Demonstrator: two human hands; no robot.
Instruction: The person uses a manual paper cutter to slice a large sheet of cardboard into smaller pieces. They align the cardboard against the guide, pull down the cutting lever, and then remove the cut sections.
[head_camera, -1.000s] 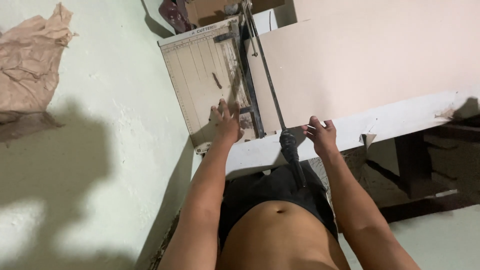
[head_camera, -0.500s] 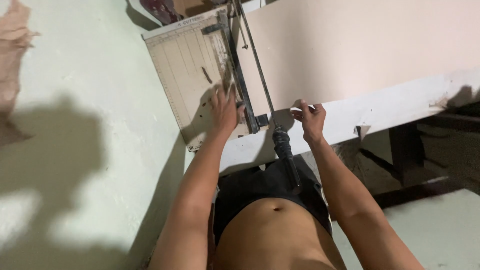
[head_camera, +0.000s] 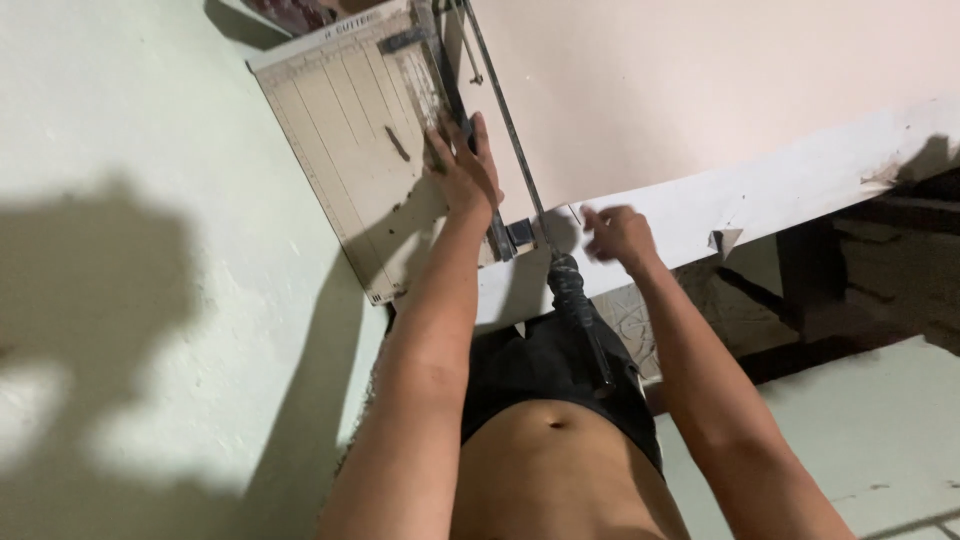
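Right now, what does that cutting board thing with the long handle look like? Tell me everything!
The paper cutter is a flat beige board with ruled lines and a scale along its edges, worn and stained. It lies at the corner of a white table. A dark metal rail runs along its right edge, and a long thin blade arm ends in a black wrapped handle poking past the table's edge. The left hand presses on the rail. A big pinkish sheet lies beside it.

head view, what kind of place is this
Probably a small paper-cutting workshop. A guillotine paper cutter with a long lever handle sits on a worn white bench, with a big pale sheet across it.
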